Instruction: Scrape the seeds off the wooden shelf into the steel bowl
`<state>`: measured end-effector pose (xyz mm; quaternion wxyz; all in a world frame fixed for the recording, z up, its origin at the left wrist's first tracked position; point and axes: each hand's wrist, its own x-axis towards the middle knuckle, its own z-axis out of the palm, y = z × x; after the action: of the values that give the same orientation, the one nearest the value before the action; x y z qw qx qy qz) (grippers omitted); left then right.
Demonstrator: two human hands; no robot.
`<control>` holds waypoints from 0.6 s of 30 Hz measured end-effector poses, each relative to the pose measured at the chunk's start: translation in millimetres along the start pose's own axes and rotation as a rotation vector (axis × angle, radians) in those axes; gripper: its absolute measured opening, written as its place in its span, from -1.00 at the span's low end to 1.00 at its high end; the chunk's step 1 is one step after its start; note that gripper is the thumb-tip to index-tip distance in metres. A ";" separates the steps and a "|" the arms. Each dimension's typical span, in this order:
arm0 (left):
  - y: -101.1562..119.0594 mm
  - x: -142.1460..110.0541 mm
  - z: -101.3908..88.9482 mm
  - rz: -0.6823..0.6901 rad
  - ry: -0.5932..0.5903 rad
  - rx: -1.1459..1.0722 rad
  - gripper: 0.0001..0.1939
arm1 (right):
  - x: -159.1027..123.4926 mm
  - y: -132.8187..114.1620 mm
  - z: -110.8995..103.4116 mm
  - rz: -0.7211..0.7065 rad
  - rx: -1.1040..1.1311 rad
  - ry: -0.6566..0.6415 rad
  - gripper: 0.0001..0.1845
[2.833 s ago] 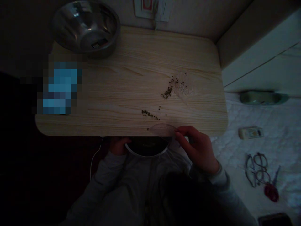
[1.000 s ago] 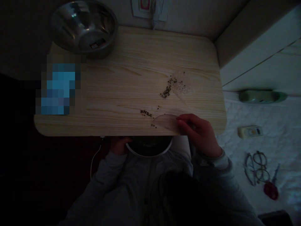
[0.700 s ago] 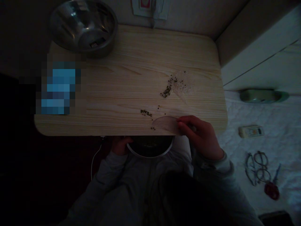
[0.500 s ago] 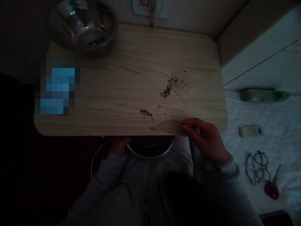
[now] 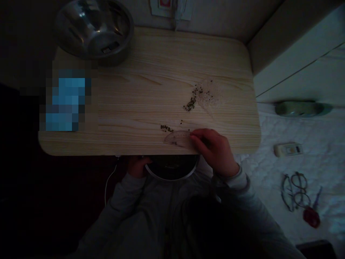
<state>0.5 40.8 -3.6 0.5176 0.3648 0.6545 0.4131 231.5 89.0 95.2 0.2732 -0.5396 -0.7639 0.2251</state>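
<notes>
My right hand pinches a clear plastic piece with a curved edge, perhaps a protractor. It lies low over the front edge of the wooden table; a few small dark beans show through it. A short row of beans sits just beyond its left end. Below the table edge, my left hand grips the left side of a dark bowl with a pale rim. The bowl's far side is hidden under the table. Farther back, a larger bean cluster touches crumpled clear plastic.
A large steel bowl stands at the table's back left, with a blurred-out blue thing in front of it. On the white quilted bedding at right lie a green bottle, a remote control and a coiled cable.
My right hand has moved left and slightly away from me with the plastic piece, which now covers the few beans near the edge. My left hand and the bowl have stayed put.
</notes>
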 end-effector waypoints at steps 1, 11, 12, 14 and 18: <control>1.7 0.0 1.1 -0.014 -0.002 -0.014 -0.90 | 1.5 -0.1 1.8 0.003 -0.003 0.014 -0.85; 6.2 1.1 2.2 -0.031 -0.027 0.006 -0.85 | -1.9 -5.3 2.4 0.111 0.125 -0.002 -0.85; 6.3 1.1 0.8 -0.014 -0.032 0.031 -0.82 | -3.4 -6.8 2.3 0.094 0.139 -0.021 -0.85; 6.1 1.1 -0.8 0.015 -0.046 0.065 -0.77 | -5.2 -10.0 3.8 0.036 0.139 -0.060 -0.85; 2.9 0.4 1.2 0.044 -0.043 0.037 -0.87 | -2.2 -14.4 12.7 -0.048 0.043 -0.054 -0.84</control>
<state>1.8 42.5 -1.3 0.5155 0.3974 0.6426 0.4042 213.6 81.8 94.5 0.2694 -0.5087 -0.7787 0.2495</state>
